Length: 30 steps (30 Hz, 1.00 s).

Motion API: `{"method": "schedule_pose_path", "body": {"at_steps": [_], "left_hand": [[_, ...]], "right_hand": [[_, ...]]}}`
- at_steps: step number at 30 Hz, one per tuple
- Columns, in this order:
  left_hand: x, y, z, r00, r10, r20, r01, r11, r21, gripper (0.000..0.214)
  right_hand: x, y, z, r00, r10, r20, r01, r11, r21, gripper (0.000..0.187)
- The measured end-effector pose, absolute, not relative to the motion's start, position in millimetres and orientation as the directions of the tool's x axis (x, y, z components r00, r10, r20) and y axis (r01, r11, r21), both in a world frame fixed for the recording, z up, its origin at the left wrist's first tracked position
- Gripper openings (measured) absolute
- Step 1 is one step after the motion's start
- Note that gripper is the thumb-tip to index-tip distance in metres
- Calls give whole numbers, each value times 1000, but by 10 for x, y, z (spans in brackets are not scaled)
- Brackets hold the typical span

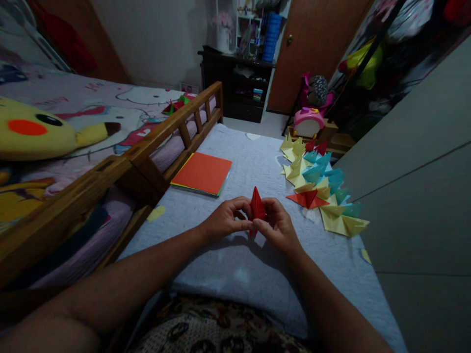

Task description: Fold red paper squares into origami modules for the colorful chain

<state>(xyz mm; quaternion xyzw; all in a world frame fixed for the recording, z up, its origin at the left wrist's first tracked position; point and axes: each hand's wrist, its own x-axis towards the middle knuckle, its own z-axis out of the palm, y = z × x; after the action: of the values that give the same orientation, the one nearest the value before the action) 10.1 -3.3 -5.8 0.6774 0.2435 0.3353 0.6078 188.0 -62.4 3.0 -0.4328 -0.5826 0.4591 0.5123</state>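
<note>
A small red folded paper piece, pointed at its top, is held upright between my two hands, a little above the pale bedsheet. My left hand pinches it from the left with thumb and fingers. From the other side my right hand grips it, the thumb across its lower front. Fingers cover part of its lower half. To the left lies a stack of square coloured paper, orange sheet on top. On the right stand rows of folded paper cranes, yellow, blue and red.
A wooden bed rail runs along the left, with a yellow plush toy on the bed behind it. A grey panel rises close on the right. Farther back are a dark cabinet and a pink bag.
</note>
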Motion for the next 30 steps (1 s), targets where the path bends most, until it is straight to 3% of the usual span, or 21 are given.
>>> {"method": "schedule_pose_path", "body": {"at_steps": [15,25,30], "left_hand": [[64,-19,-55,628,750,208,47,-303,952,24],[58,-32,-3,639,750,173,40,-256,966,16],[64,-15,-20,620,762,185,23,-254,967,30]], "right_hand": [[1890,-566,-19,-90,989,115,-9,115,-993,31],[1940,-574,13,-117,981,153,-47,148,-988,26],[1914,-565,-5,-98,984,148,-26,147,-989,24]]}}
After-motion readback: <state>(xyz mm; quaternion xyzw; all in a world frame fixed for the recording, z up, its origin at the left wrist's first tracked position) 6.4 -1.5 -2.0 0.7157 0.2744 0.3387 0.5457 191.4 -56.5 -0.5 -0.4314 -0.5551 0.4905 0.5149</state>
